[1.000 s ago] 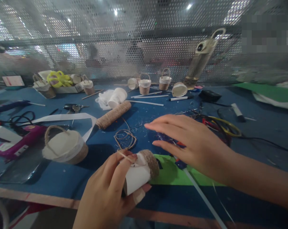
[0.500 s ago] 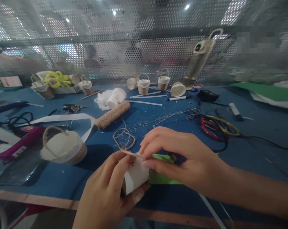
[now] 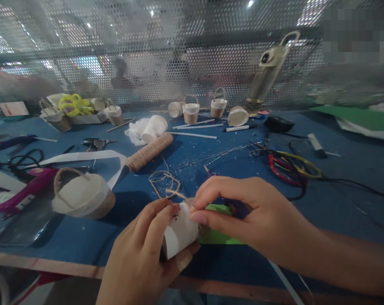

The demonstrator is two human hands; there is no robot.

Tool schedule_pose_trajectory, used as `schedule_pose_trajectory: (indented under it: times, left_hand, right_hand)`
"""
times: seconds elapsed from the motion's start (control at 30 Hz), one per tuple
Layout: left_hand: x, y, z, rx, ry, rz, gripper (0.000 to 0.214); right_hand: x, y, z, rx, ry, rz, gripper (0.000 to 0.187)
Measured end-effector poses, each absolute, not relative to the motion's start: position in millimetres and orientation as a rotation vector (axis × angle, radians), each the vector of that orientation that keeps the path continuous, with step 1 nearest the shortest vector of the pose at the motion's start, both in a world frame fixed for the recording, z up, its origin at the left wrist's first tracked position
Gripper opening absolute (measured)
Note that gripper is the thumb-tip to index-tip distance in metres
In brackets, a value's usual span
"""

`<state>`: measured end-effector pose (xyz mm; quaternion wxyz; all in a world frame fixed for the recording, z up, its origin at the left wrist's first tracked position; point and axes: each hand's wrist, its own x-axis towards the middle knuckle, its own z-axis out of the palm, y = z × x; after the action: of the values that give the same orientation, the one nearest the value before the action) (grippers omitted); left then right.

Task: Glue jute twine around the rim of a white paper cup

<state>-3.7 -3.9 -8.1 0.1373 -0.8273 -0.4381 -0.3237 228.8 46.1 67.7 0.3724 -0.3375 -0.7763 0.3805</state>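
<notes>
My left hand (image 3: 144, 258) is wrapped round a small white paper cup (image 3: 178, 234) lying on its side near the table's front edge. My right hand (image 3: 243, 214) pinches the brown jute twine (image 3: 166, 183) with thumb and forefinger right at the cup's far end. The twine runs back in loose loops to a twine spool (image 3: 149, 151) farther up the table. A green paper piece (image 3: 219, 235) lies under my right hand.
A twine-wrapped basket (image 3: 82, 198) sits to the left beside a pink glue gun (image 3: 20, 192) and a white paper strip (image 3: 84, 156). Small finished baskets (image 3: 192, 112) line the perforated back panel. Red and yellow cables (image 3: 290, 169) lie right; scissors (image 3: 95, 143) lie at the left.
My right hand came back from hovering flat over the table to the cup and closed its fingertips on the twine. The left hand kept the cup in place.
</notes>
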Motion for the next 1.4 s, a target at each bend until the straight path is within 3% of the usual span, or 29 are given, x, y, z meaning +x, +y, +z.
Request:
schedule_pose_trajectory:
  times: [1.4]
  left_hand:
    - [5.2,-5.5,1.9,-2.346,-1.309,-0.951,0.042]
  right_hand:
    - [245.6,36.8,54.8,-1.020,-2.049,1.002,0.018]
